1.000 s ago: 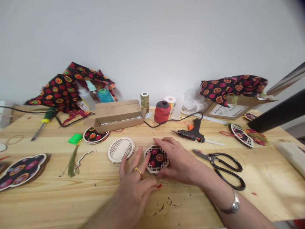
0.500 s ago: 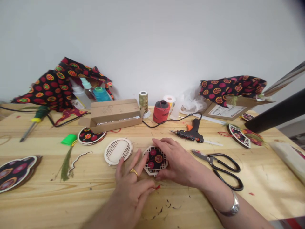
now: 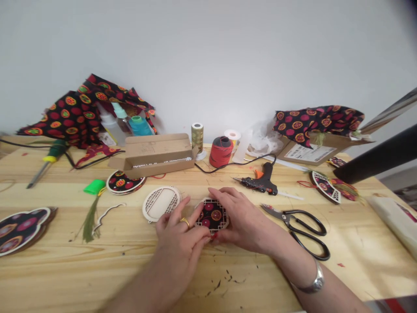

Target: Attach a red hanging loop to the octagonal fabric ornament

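An octagonal wooden lattice ornament (image 3: 212, 214) backed with black, red-dotted fabric lies on the wooden table (image 3: 65, 265). My right hand (image 3: 243, 219) curls round its right side with fingers on its top edge. My left hand (image 3: 180, 241), wearing a gold ring, presses fingers on its lower left edge, near a small red thread (image 3: 214, 236). A bare round wooden lattice piece (image 3: 160, 202) lies just left of the hands.
Black scissors (image 3: 301, 230) and a black glue gun (image 3: 260, 182) lie to the right. A cardboard box (image 3: 153, 155), thread spools (image 3: 221, 152), patterned fabric (image 3: 81, 108), a screwdriver (image 3: 44, 163) and several finished ornaments lie around. A dark bar (image 3: 378, 156) juts in at right.
My left hand has moved forward and closed its fingers onto the ornament's lower left edge. The right hand has stayed on the ornament. The view has shifted slightly.
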